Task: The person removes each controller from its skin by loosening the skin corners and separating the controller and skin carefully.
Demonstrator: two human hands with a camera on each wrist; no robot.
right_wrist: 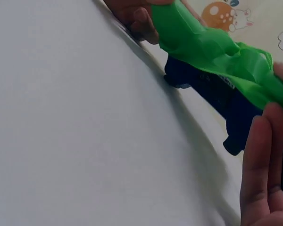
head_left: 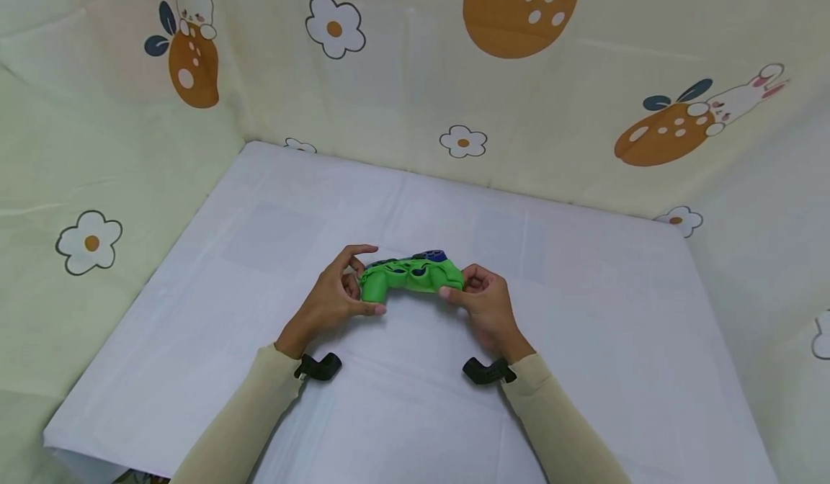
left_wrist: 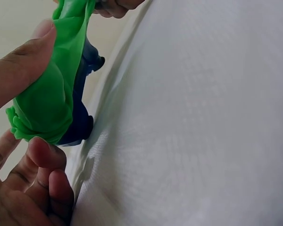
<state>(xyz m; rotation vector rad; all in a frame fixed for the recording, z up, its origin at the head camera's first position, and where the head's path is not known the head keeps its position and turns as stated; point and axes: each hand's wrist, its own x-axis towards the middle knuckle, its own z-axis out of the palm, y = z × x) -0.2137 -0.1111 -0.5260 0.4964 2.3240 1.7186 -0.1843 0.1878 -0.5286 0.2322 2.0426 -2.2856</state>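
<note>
A dark blue game controller (head_left: 431, 256) sits partly inside a bright green rubbery cover (head_left: 403, 276), which looks loose and wrinkled. My left hand (head_left: 329, 293) grips the left handle end, thumb along the cover and fingers around the far side. At the other end, my right hand (head_left: 488, 305) pinches the cover and handle between thumb and fingers. Bare blue casing (left_wrist: 77, 123) sticks out from under the cover in the left wrist view, facing the table. The right wrist view also shows that blue underside (right_wrist: 212, 92) with its stubs pointing down.
A white cloth-covered table (head_left: 583, 369) lies beneath both hands. Behind it hangs a cream curtain (head_left: 402, 95) printed with flowers and rabbits. Black wrist-camera mounts (head_left: 319, 366) sit on both wrists, over beige sleeves (head_left: 249, 419).
</note>
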